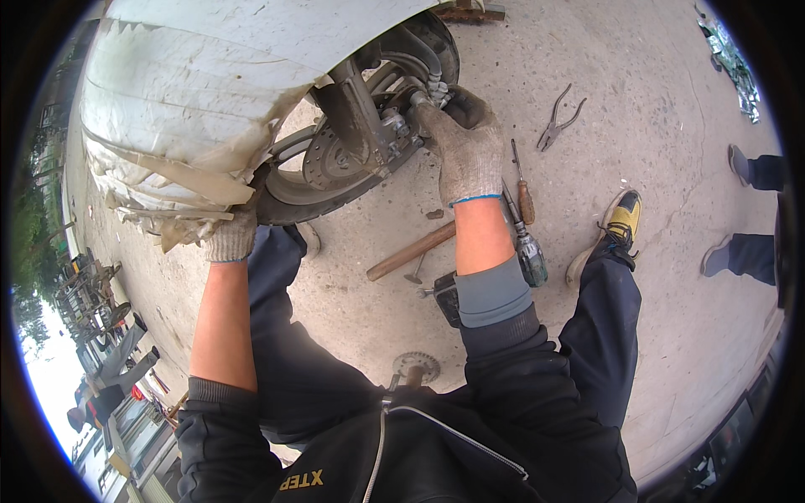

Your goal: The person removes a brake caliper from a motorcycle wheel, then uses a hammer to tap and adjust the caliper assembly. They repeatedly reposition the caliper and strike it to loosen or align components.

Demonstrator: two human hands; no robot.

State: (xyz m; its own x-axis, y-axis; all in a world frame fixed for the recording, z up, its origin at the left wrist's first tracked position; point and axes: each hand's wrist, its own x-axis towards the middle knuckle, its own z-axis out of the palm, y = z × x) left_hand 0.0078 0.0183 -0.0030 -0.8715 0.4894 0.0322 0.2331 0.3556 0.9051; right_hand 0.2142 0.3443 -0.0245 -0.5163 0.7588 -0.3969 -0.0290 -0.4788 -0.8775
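Observation:
My right hand (471, 151), in a soiled knit work glove with a blue cuff edge, is bent around a part beside the wheel hub. Its thumb lies against a metal fitting (417, 98), and the fingers curl out of sight. The wheel (277, 201) has a black tyre and a drilled brake disc (334, 155), with a grey fork leg (356, 117) in front of it. At the lower edge of the white, torn-edged body panel (184, 92) is my gloved left hand (231, 236); panel and tyre hide its fingers.
Pliers (553, 126), a screwdriver (525, 197), a green-and-grey tool (530, 256), a wooden handle (411, 251), a black block-shaped thing (447, 300) and a toothed metal disc (428, 362) lie on the concrete. Another person's legs (750, 256) are at the right; someone else (109, 390) is far left.

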